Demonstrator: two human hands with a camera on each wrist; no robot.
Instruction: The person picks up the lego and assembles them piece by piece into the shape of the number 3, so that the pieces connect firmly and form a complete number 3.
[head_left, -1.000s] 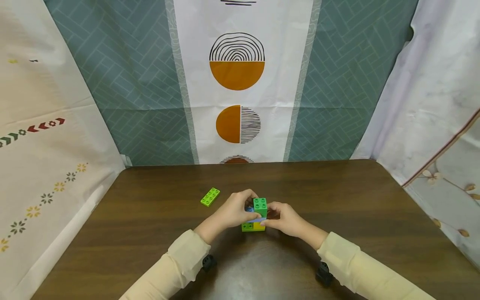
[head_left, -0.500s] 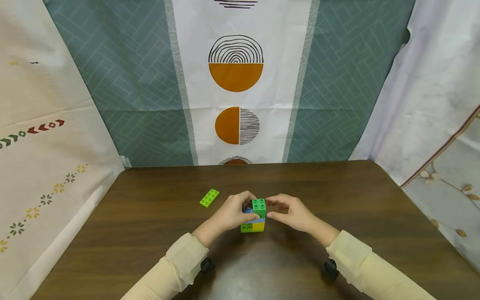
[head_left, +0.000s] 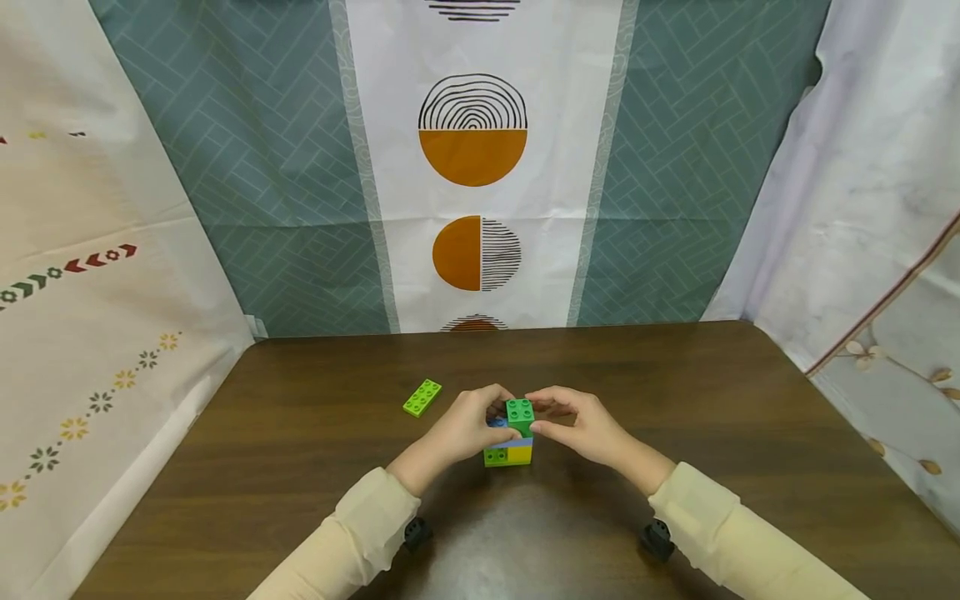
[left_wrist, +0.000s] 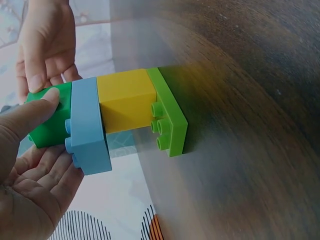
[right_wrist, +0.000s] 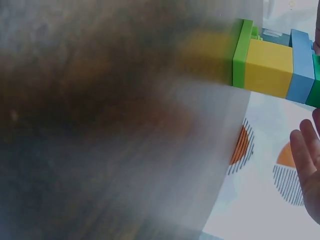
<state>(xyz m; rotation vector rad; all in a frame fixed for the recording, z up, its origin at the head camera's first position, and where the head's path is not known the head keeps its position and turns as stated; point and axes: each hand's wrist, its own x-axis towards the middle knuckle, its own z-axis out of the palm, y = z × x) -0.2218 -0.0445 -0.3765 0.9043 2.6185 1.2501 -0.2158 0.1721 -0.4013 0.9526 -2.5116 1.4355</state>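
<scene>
A small tower of toy building bricks stands on the table. From the bottom up it has a lime green plate [left_wrist: 172,122], a yellow brick [left_wrist: 127,100], a blue brick [left_wrist: 89,120] and a green brick [head_left: 520,414] on top. My left hand [head_left: 472,421] pinches the green brick, its thumb on the near face and its fingers behind. On the other side is my right hand [head_left: 581,423], with thumb and fingers loosely extended and apart. Its thumb tip is right at the green brick's edge. In the right wrist view, its fingers [right_wrist: 305,147] lie beside the tower's top.
A loose lime green plate [head_left: 422,397] with studs lies on the brown wooden table [head_left: 300,442], left of and beyond the tower. Patterned cloths hang behind the table [head_left: 480,250] and along both sides.
My right hand drew back from the tower's right side and rose slightly, then came back close to the green brick. My left hand has kept its hold. The whole view shifted slightly.
</scene>
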